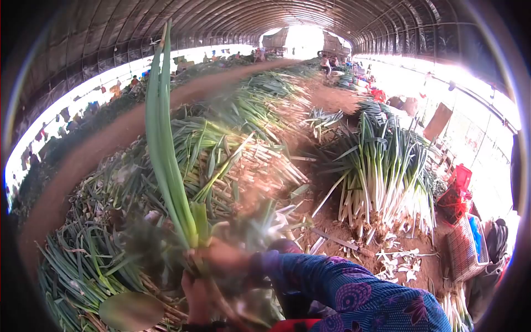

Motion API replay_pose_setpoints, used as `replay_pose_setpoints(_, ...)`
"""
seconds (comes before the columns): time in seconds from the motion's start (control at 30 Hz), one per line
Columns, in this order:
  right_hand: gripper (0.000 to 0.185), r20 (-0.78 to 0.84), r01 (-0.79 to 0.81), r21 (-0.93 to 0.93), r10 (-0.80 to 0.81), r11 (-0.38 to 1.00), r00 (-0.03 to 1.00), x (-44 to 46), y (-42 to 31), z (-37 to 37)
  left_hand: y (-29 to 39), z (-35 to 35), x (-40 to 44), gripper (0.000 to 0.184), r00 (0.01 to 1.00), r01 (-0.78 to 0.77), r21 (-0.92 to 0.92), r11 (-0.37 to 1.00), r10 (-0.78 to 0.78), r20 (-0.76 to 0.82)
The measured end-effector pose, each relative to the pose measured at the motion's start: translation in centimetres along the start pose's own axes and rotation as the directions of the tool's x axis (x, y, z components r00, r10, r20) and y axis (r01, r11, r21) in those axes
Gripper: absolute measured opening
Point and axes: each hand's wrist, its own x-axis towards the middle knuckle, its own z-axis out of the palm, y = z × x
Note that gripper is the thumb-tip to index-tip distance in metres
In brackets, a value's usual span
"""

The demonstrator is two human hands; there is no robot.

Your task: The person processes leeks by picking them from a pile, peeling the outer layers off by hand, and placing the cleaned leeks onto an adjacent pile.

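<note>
A long green onion (168, 166) stands up in front of me, its green leaves rising toward the top left. My right hand (221, 257), blurred by motion, is closed around it where the leaves meet the stalk. Just below, my left hand (196, 296) grips the lower part of the same stalk. Some leaf pieces by my right hand are smeared. A patterned blue sleeve (343, 288) covers my right arm. On the soil to the right lies a long knife (343, 242) with peeled scraps (401, 263) near it.
Heaps of green onions (221, 155) spread ahead and to the left. A bundle of green onions (387, 177) stands upright at right. Beside it are a basket (467, 254) and a red bag (456, 193). People (326, 65) are far off in the tunnel.
</note>
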Motion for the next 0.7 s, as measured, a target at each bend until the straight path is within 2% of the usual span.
replay_pose_setpoints(0.03,0.037,0.018,0.007,0.024,-0.008,1.0,1.0,0.2,-0.4,-0.3,0.7,0.9,0.4,0.028,0.999,0.02,-0.113,0.993,-0.023,-0.027)
replay_pose_setpoints(0.07,0.039,0.031,0.043,-0.103,-0.04,0.994,0.999,0.8,-1.0,-1.1,1.0,1.1,0.4,0.028,0.996,0.043,-0.222,0.974,-0.059,-0.064)
replay_pose_setpoints(0.1,0.042,-0.015,-0.001,-0.09,-0.001,0.996,1.0,-0.1,-3.3,-0.6,-2.1,-0.2,2.0,0.027,0.999,-0.012,-0.099,0.995,0.007,-0.051)
replay_pose_setpoints(0.13,0.038,-0.04,0.045,-0.109,-0.049,0.993,0.998,0.5,-2.6,-1.5,-2.9,-1.0,2.5,0.024,0.996,0.082,-0.212,0.974,-0.085,-0.003)
replay_pose_setpoints(0.17,0.031,0.062,0.032,0.119,-0.039,0.992,0.997,1.9,-0.4,-3.3,-4.1,-2.0,3.0,0.021,0.983,0.181,-0.315,0.932,-0.176,0.046)
replay_pose_setpoints(0.23,0.027,0.027,0.005,0.299,-0.013,0.954,1.0,2.4,0.6,-4.3,-2.3,0.3,2.3,0.017,0.975,0.215,-0.221,0.951,-0.223,-0.015)
replay_pose_setpoints(0.27,0.03,0.069,0.0,0.314,-0.023,0.949,0.997,3.0,1.6,-5.1,-1.3,1.5,2.0,0.016,0.968,0.235,-0.176,0.956,-0.247,-0.046)
replay_pose_setpoints(0.3,0.03,0.004,0.035,0.419,-0.041,0.907,0.999,3.3,2.5,-5.2,-1.4,1.7,2.0,0.014,0.986,0.158,-0.033,0.987,-0.159,-0.057)
replay_pose_setpoints(0.33,0.029,-0.05,0.021,0.497,0.005,0.868,0.999,3.6,2.9,-5.3,-2.9,2.1,1.4,0.013,0.977,0.171,-0.181,0.969,-0.19,-0.094)
replay_pose_setpoints(0.37,0.026,-0.107,0.071,0.515,-0.019,0.854,0.994,3.8,2.8,-5.2,-3.4,2.8,2.4,0.012,0.981,0.131,-0.323,0.937,-0.169,-0.094)
replay_pose_setpoints(0.43,0.026,-0.151,0.101,0.513,-0.026,0.853,0.988,4.0,2.2,-5.3,-4.4,2.9,3.9,0.013,0.934,0.182,-0.363,0.914,-0.276,-0.227)
replay_pose_setpoints(0.5,0.024,-0.156,0.116,0.563,-0.032,0.818,0.987,4.0,1.5,-5.7,-5.1,2.8,4.1,0.014,0.866,0.182,-0.501,0.846,-0.379,-0.326)
replay_pose_setpoints(0.57,0.024,-0.179,0.145,0.576,-0.049,0.804,0.983,4.2,1.4,-6.7,-4.3,3.1,4.1,0.017,0.787,0.111,-0.701,0.704,-0.493,-0.371)
replay_pose_setpoints(0.6,0.024,-0.199,0.164,0.566,-0.059,0.808,0.978,4.3,1.2,-7.2,-4.1,2.5,3.4,0.017,0.816,0.101,-0.727,0.679,-0.475,-0.331)
replay_pose_setpoints(0.67,0.023,-0.265,0.241,0.517,-0.114,0.821,0.958,4.1,0.8,-8.2,-7.3,-1.2,2.9,0.016,0.867,0.17,-0.392,0.904,-0.326,-0.377)
replay_pose_setpoints(0.7,0.024,-0.324,0.327,0.464,-0.186,0.823,0.928,4.5,0.9,-9.0,-9.7,-4.4,2.7,0.015,0.926,0.173,-0.498,0.85,-0.313,-0.213)
